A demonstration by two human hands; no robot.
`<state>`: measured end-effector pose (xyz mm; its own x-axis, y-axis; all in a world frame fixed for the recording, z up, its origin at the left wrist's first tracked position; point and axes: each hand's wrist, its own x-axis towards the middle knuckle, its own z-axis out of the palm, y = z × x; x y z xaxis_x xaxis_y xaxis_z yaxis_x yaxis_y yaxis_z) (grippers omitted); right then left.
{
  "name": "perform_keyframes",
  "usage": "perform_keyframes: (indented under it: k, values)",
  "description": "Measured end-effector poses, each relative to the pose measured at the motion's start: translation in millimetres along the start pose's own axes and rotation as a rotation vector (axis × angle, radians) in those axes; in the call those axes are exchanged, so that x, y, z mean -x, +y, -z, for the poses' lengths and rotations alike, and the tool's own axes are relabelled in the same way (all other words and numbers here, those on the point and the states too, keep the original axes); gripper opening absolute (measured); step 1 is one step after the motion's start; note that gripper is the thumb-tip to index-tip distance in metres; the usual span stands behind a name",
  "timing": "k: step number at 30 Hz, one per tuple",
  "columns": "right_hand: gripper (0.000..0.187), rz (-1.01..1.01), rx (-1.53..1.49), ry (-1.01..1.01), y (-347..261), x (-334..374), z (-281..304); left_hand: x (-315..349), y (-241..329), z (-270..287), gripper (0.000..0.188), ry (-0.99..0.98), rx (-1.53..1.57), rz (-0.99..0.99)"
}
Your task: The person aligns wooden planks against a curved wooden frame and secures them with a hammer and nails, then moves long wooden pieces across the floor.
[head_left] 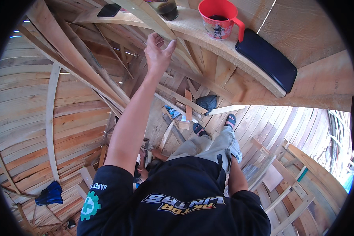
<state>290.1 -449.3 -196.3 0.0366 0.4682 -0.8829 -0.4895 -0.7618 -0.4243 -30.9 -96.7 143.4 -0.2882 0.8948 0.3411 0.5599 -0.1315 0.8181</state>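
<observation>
My left hand (158, 54) is raised at the end of an outstretched arm, beside a slanting wooden batten (155, 20). Its thumb stands apart from the loosely bent fingers, and nothing shows between them. Whether the fingertips touch the batten I cannot tell. Beyond the hand, a curved wooden beam (192, 30) bears a red mug (215, 26) with dark liquid, a glass (169, 11) of dark drink and a black phone-like flat case (265, 59). My right arm (236, 177) hangs at my side by the trouser pocket; that hand's fingers are hidden.
Offcuts and boards (181, 98) litter the plank floor around my sandalled feet, with a dark plastic bag (207, 103) among them. Curved plank walls (23, 114) rise at the left. A wooden frame (291, 196) stands at the right. Part of another person (142, 170) shows beside my left side.
</observation>
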Motion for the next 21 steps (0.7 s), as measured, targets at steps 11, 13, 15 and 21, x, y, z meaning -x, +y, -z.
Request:
perform_keyframes:
  k: [11,13,15,21]
  values:
    - [0.036,0.100,0.184,-0.184,46,25,74,0,-6,3,0.056,-0.013,-0.007,-0.052]
    - [0.033,0.120,0.348,-0.086,47,27,81,1,-9,3,0.054,0.015,0.025,-0.090]
    - [0.032,0.140,0.513,0.012,47,31,83,4,-9,3,0.051,0.055,0.083,-0.140]
    - [0.026,0.358,1.420,0.123,-17,83,45,5,-6,-8,0.059,0.055,0.121,-0.077]
